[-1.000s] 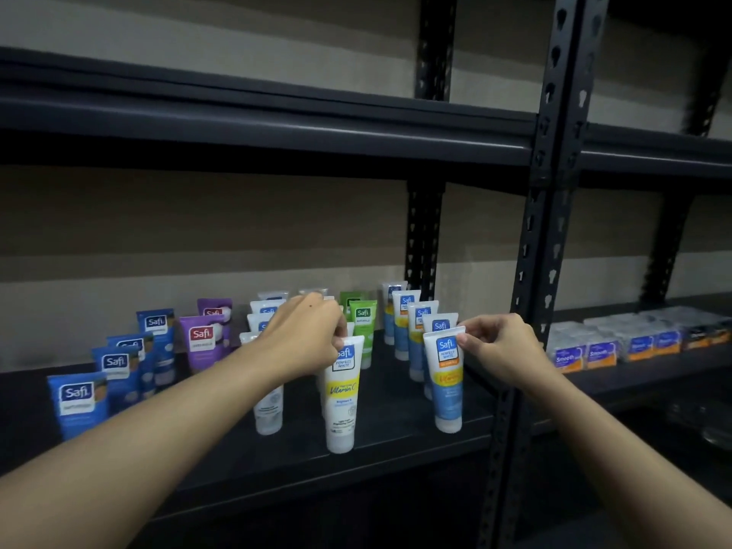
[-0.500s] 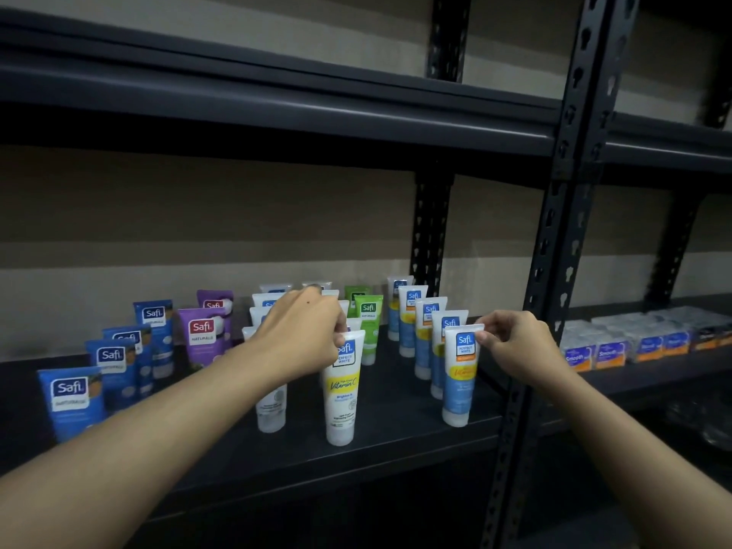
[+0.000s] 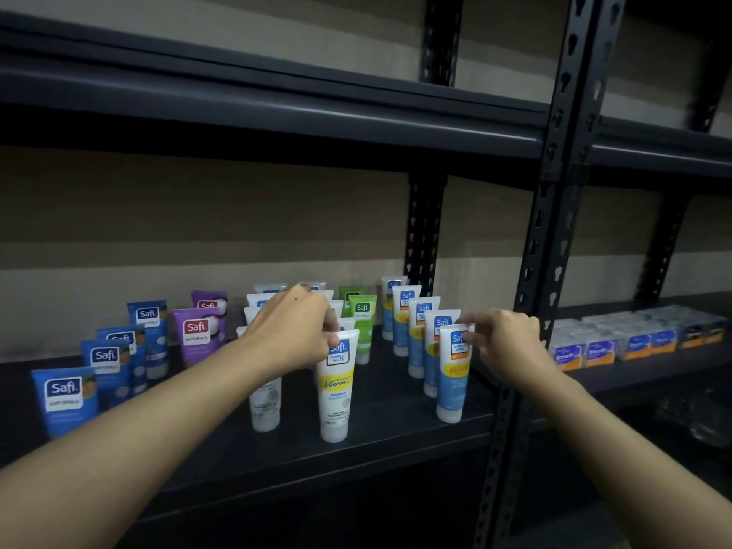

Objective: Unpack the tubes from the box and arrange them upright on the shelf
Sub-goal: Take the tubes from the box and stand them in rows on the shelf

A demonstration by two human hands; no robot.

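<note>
Several Safi tubes stand upright, cap down, in rows on the dark shelf point(image 3: 396, 441). My left hand point(image 3: 295, 330) pinches the top of a white and yellow Vitamin C tube point(image 3: 336, 394) at the front of the middle row. My right hand point(image 3: 501, 342) pinches the top edge of a blue and yellow tube point(image 3: 452, 380) standing at the front of the right row. Blue tubes point(image 3: 65, 398) line the left side, purple tubes point(image 3: 197, 334) and green tubes point(image 3: 362, 330) stand farther back. No box is in view.
A perforated black upright post point(image 3: 542, 247) stands just right of my right hand. Beyond it, wrapped packs of small boxes point(image 3: 602, 350) sit on the neighbouring shelf. Another shelf board point(image 3: 277, 112) runs overhead.
Both hands keep their pinch on the same two tubes. The view has shifted slightly; the tubes stay standing at the shelf front.
</note>
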